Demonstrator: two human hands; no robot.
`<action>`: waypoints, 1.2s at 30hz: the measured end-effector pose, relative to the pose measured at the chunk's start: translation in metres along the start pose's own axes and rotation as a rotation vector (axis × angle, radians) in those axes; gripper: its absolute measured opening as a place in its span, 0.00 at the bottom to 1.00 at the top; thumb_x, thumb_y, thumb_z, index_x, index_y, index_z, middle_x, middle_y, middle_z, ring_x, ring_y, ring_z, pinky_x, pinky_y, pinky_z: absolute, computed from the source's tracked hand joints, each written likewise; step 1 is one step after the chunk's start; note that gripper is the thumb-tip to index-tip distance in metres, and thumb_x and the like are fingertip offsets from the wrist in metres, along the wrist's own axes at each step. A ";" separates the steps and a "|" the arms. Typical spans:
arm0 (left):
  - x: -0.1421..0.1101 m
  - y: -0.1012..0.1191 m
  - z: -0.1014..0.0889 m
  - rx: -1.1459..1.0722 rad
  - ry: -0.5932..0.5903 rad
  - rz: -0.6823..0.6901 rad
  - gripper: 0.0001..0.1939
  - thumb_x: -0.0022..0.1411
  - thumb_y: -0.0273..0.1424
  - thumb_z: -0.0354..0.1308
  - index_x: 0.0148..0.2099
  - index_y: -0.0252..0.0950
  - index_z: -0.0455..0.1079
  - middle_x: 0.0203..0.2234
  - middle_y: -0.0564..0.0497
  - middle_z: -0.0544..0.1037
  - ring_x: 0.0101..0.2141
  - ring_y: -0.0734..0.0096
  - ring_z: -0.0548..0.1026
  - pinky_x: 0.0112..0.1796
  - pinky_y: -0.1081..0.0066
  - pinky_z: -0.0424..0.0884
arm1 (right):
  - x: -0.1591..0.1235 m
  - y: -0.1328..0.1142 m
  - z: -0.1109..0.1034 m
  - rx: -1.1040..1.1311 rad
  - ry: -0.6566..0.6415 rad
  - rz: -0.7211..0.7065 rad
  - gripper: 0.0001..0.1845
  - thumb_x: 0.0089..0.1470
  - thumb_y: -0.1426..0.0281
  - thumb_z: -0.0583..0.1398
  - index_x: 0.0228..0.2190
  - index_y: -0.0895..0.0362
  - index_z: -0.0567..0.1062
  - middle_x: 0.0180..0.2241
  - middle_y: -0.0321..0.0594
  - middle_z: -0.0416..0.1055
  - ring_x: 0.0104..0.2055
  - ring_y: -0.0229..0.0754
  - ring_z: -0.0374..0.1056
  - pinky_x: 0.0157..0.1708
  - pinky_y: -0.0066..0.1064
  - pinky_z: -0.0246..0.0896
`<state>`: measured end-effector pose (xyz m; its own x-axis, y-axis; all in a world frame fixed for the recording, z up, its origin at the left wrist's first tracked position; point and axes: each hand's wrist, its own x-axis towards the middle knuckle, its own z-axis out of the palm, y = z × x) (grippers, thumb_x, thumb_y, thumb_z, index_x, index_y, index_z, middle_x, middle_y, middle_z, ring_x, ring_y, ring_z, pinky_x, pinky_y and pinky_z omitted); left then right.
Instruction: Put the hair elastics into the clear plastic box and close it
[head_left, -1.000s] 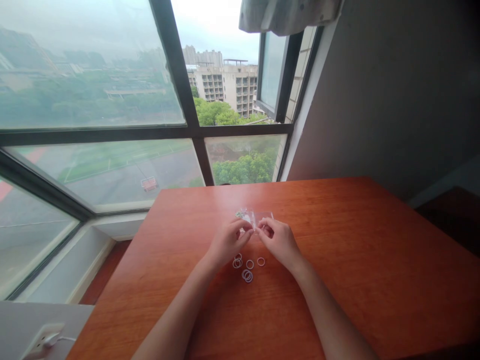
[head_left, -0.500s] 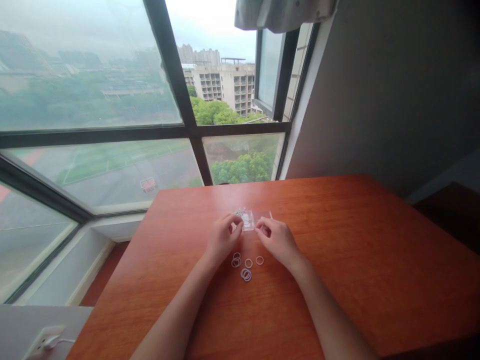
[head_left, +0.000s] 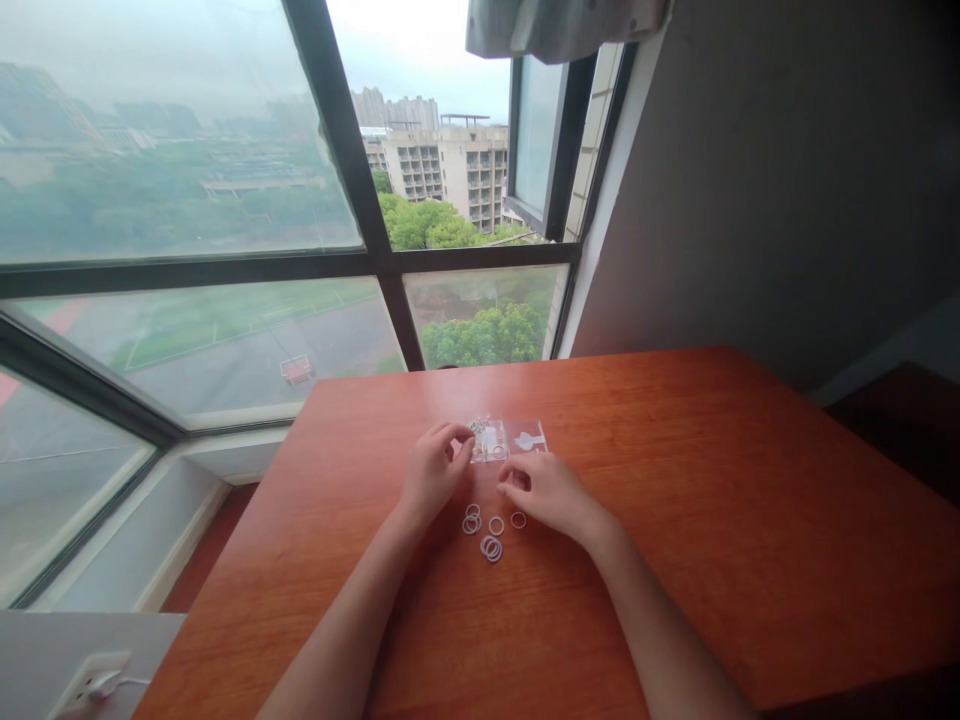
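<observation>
My left hand [head_left: 436,468] is beside the left edge of a small clear plastic box [head_left: 491,440], fingers bent and thumb apart from the index finger. I see nothing held in it; whether it touches the box is unclear. Inside the box lie small greenish and pale pieces and a ring [head_left: 499,452]. The box's clear lid [head_left: 531,438] lies folded open to the right. My right hand [head_left: 551,490] hovers just in front of the lid, thumb and fingers apart, with nothing visible between them. Several thin pale rings [head_left: 491,548] lie nearer me, one [head_left: 518,520] under the right hand's side.
The reddish-brown wooden table [head_left: 712,520] reaches to a dark-framed window [head_left: 480,262] at the back. A grey wall [head_left: 750,200] stands at the right. A socket with a white plug [head_left: 103,684] is at the lower left.
Both hands have drawn back from the box: the left to the left, the right toward me and slightly left. More of the box and lid shows, with a ring visible inside.
</observation>
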<state>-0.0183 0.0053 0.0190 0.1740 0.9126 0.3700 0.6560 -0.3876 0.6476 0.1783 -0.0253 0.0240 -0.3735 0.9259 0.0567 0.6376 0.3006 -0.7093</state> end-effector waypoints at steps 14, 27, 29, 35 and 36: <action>0.001 -0.002 -0.004 0.031 0.009 -0.001 0.08 0.62 0.30 0.52 0.36 0.37 0.72 0.26 0.53 0.71 0.25 0.74 0.66 0.29 0.73 0.62 | -0.003 -0.001 0.005 -0.042 -0.218 -0.074 0.07 0.48 0.73 0.61 0.27 0.55 0.81 0.27 0.36 0.77 0.28 0.37 0.68 0.29 0.25 0.55; 0.001 -0.001 -0.004 -0.017 -0.028 0.000 0.08 0.62 0.31 0.53 0.37 0.37 0.73 0.27 0.53 0.73 0.24 0.75 0.66 0.29 0.74 0.62 | 0.000 0.000 0.012 -0.148 -0.117 -0.075 0.04 0.48 0.72 0.62 0.24 0.55 0.77 0.24 0.34 0.73 0.26 0.35 0.63 0.26 0.26 0.47; 0.001 0.001 -0.004 -0.031 -0.041 0.008 0.08 0.63 0.31 0.53 0.36 0.36 0.73 0.27 0.53 0.73 0.24 0.76 0.66 0.29 0.74 0.62 | 0.001 0.000 0.010 -0.129 -0.074 -0.057 0.03 0.48 0.72 0.61 0.25 0.55 0.77 0.24 0.33 0.73 0.27 0.35 0.63 0.26 0.25 0.47; -0.001 0.010 -0.004 -0.089 -0.098 0.053 0.09 0.64 0.32 0.53 0.35 0.35 0.72 0.27 0.53 0.72 0.25 0.76 0.65 0.28 0.75 0.61 | 0.005 0.005 0.005 -0.077 0.201 -0.018 0.03 0.52 0.70 0.61 0.28 0.55 0.76 0.24 0.33 0.70 0.28 0.36 0.63 0.30 0.26 0.52; -0.001 0.011 -0.003 -0.094 -0.113 0.062 0.09 0.64 0.33 0.53 0.35 0.35 0.72 0.27 0.53 0.72 0.25 0.76 0.65 0.28 0.75 0.61 | 0.006 0.006 0.005 -0.071 0.243 -0.010 0.03 0.53 0.70 0.60 0.29 0.55 0.75 0.24 0.33 0.70 0.28 0.36 0.64 0.30 0.26 0.52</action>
<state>-0.0135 -0.0008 0.0281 0.2973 0.8933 0.3370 0.5710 -0.4492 0.6871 0.1766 -0.0191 0.0170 -0.2129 0.9480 0.2366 0.6835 0.3176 -0.6573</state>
